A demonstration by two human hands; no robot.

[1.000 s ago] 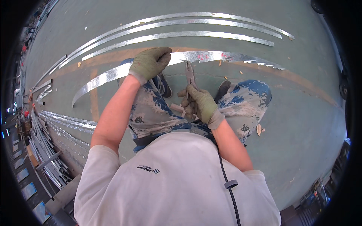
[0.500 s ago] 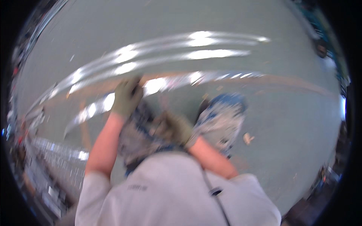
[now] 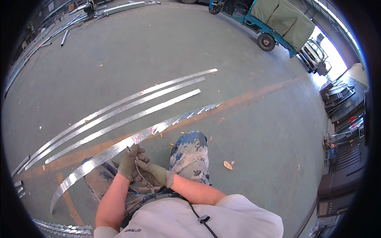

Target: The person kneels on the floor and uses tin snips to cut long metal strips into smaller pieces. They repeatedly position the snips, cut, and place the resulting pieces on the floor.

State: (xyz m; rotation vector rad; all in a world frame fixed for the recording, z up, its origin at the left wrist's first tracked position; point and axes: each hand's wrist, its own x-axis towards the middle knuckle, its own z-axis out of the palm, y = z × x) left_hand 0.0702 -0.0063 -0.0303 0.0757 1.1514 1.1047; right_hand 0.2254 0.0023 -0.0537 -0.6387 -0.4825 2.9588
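Observation:
My left hand (image 3: 130,162), in an olive work glove, is closed around the upper part of a slim metal tool with curved handles (image 3: 139,172). It looks like snips or pliers, but its jaws are mostly hidden. My right hand (image 3: 155,173), gloved alike, has its fingers closed at the tool's handles, just right of and below the left. Directly beyond the left hand's fingertips runs a long shiny sheet-metal strip (image 3: 97,160) with red marks. Slanted, cut tabs line its right part, and its left part crosses over by my left knee.
Three plain metal strips (image 3: 131,104) lie side by side on the grey floor beyond. Cut strips (image 3: 65,228) are stacked at lower left. Long metal bars (image 3: 43,43) lie far left. A blue three-wheeled cargo vehicle (image 3: 266,36) stands far right; dark metal parts (image 3: 341,174) line the right side.
My view has swung up and right, bringing the vehicle into sight. The left hand has come down from the strip toward the right hand, and both now meet at the tool.

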